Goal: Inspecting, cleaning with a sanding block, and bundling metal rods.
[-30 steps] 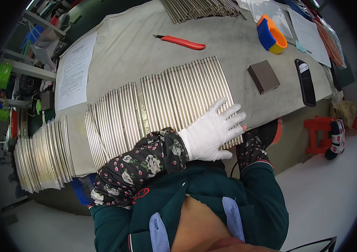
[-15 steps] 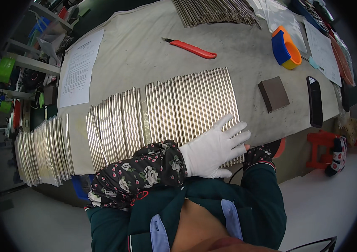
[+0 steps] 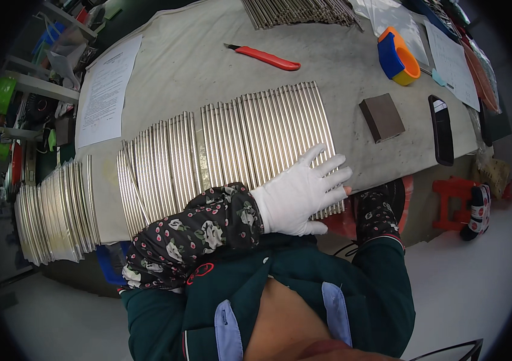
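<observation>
Your left hand [image 3: 295, 197] spread over the silver metal rods [image 3: 268, 132]
White-gloved fingers splayed, nothing gripped; rods lie side by side along the table's [image 3: 171, 66] near side, hand at the row's right end; right hand hidden, can't tell its grip, only the floral sleeve [image 3: 379, 213] shows by the table edge

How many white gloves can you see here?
1: a white glove on the left hand, spread over the metal rods. The right hand is hidden, so another glove may be too.
</observation>
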Available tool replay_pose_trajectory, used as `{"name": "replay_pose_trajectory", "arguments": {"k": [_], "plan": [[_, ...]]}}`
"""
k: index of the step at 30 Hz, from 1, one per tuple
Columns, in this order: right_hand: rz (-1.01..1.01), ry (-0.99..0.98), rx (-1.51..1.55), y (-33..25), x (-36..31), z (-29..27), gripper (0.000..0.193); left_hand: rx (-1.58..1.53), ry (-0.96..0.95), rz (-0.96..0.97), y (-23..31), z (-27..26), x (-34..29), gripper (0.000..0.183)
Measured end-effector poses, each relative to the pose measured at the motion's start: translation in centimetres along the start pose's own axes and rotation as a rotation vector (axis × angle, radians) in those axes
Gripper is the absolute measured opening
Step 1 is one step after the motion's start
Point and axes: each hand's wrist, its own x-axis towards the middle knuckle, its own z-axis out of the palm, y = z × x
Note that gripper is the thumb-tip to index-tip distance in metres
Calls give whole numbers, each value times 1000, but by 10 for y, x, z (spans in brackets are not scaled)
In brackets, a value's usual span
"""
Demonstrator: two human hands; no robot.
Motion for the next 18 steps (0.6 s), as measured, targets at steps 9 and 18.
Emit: {"name": "replay_pose_trajectory", "arguments": {"k": [9,18], "plan": [[105,-62,79,30,-40,35,78,8,26,20,9,11,-7,74],[298,-248,-77,24,-105,31,68,29,55,27,10,27,-6,74]]}}
